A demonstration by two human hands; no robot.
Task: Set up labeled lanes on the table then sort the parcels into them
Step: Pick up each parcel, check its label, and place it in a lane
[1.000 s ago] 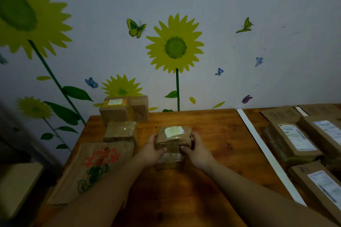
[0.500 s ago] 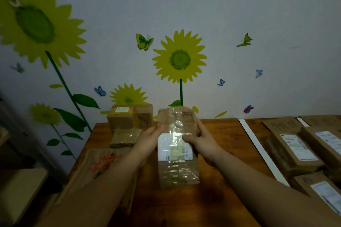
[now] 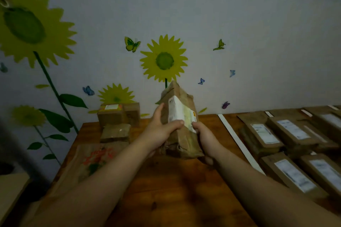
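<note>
— Above the middle of the table (image 3: 175,180): brown parcel (image 3: 181,114), stood on end, white label toward the camera. Held how?
— Both hands. Left hand (image 3: 158,131) wraps its left side, thumb across the label. Right hand (image 3: 204,138) grips the lower right edge, fingers curled beneath.
— Around it?
— White strip (image 3: 238,140) to the right, labelled flat boxes (image 3: 263,134) in rows beyond. Small boxes (image 3: 118,116) and paper bag (image 3: 92,158) at left.

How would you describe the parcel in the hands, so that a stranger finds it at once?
Start at the wooden table under the sunflower wall. Over its middle, the left hand and right hand hold one brown parcel. Unlike the parcels lying flat beside it, it stands on end, white label toward the camera.
</note>
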